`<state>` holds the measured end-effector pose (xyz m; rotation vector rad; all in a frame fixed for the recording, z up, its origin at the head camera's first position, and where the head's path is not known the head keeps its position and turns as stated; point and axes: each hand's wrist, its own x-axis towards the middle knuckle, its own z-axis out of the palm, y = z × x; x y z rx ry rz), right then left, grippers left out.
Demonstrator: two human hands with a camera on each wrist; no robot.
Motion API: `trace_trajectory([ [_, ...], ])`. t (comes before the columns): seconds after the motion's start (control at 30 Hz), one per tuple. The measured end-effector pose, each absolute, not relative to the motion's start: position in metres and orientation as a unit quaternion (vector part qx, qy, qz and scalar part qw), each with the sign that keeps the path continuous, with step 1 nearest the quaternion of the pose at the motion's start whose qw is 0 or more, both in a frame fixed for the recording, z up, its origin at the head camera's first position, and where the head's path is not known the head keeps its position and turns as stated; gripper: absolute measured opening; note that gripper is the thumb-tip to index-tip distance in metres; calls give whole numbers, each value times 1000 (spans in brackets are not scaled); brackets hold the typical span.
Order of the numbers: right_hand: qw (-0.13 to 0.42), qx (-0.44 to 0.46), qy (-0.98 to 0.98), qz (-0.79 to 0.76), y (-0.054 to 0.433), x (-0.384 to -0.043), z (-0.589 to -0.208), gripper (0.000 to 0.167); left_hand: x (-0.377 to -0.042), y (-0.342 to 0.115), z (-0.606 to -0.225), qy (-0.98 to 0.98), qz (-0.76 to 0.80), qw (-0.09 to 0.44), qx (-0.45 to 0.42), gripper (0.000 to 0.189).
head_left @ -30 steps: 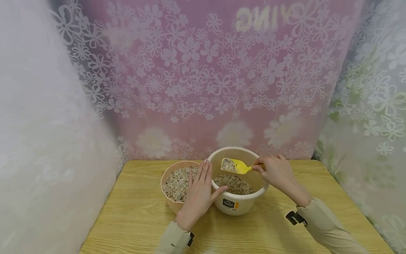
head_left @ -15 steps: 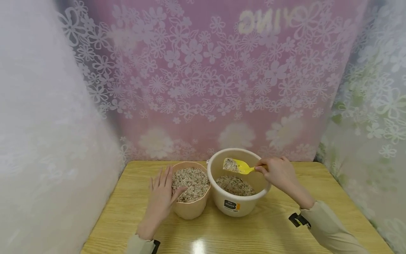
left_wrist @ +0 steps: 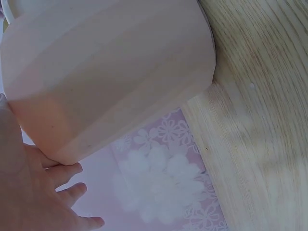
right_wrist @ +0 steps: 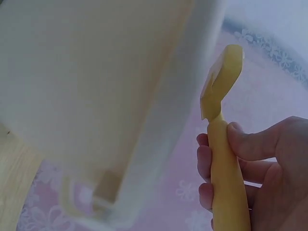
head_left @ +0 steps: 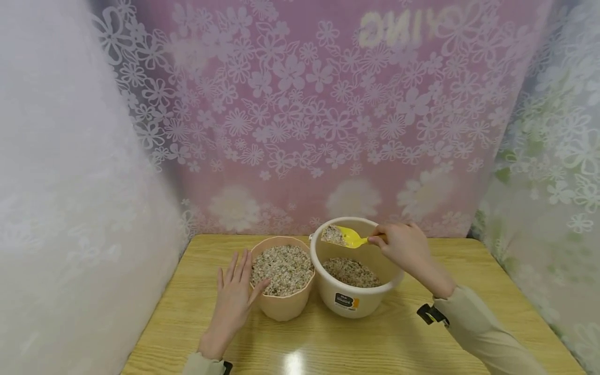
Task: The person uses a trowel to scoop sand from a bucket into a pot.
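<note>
My right hand grips the handle of a yellow scoop, whose blade carries a heap of pale gravel. The scoop is over the far left part of a white bucket, which has more gravel in its bottom. In the right wrist view, fingers and thumb wrap the yellow handle. To the bucket's left stands a peach faceted pot, filled high with gravel. My left hand rests with spread fingers against the pot's left rim; the left wrist view shows it beside the pot's wall.
Both containers stand close together on a wood-grain table. A pink floral sheet hangs right behind the table, with pale curtains along both sides. A bucket handle hangs in the right wrist view.
My left hand has moved from between the two containers to the pot's left side. The loaded scoop has risen slightly and shifted left towards the bucket's rim.
</note>
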<state>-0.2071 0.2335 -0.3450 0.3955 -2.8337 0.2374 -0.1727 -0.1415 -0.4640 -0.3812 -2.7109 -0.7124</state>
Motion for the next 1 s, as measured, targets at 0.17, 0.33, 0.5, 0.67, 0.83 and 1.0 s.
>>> trace_trajectory([
  [0.17,131,152,-976,89,210,-211,-338,14,-172,-142,-464,-947,-252,149,-131,85],
  [0.33,129,170,-974,73,178,-212,-334,17,-173,-144,-464,-946,-252,154,-131,85],
  [0.5,115,201,-972,40,146,-212,-337,19,-174,-144,-467,-945,-249,165,-132,85],
  [0.67,132,231,-964,-1,119,-211,-345,17,-173,-142,-470,-944,-254,166,-132,85],
  [0.83,184,251,-947,-77,94,-209,-352,30,-173,-141,-470,-941,-257,174,-134,86],
  [1.0,211,275,-927,-146,71,-206,-354,29,-172,-142,-469,-941,-255,178,-134,87],
])
